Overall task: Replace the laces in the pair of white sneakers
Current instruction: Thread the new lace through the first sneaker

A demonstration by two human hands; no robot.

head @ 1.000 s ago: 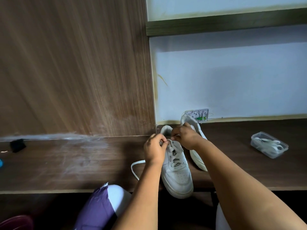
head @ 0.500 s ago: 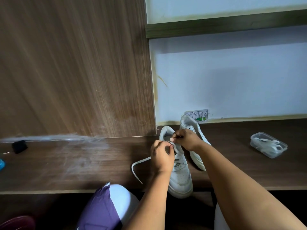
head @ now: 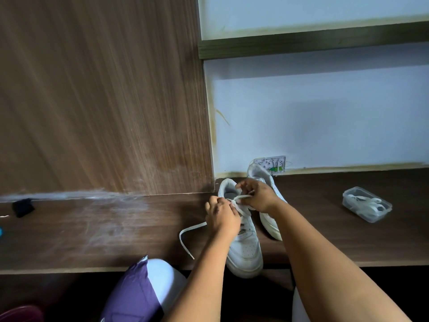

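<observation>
Head view: two hands lacing a white sneaker on a dark wooden counter (head: 97, 231).

The left hand (head: 221, 217) and right hand (head: 257, 196) each pinch the flat white lace (head: 185, 231) over the near white leather sneaker (head: 246, 249); a loose end trails left. The second white sneaker (head: 269, 219) lies just behind. A clear plastic box of white laces (head: 366, 204) sits well apart, right.

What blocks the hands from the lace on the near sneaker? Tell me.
Nothing visible does. The left hand and right hand both already pinch the lace over the near sneaker; its loose end trails left across the desk.
</observation>
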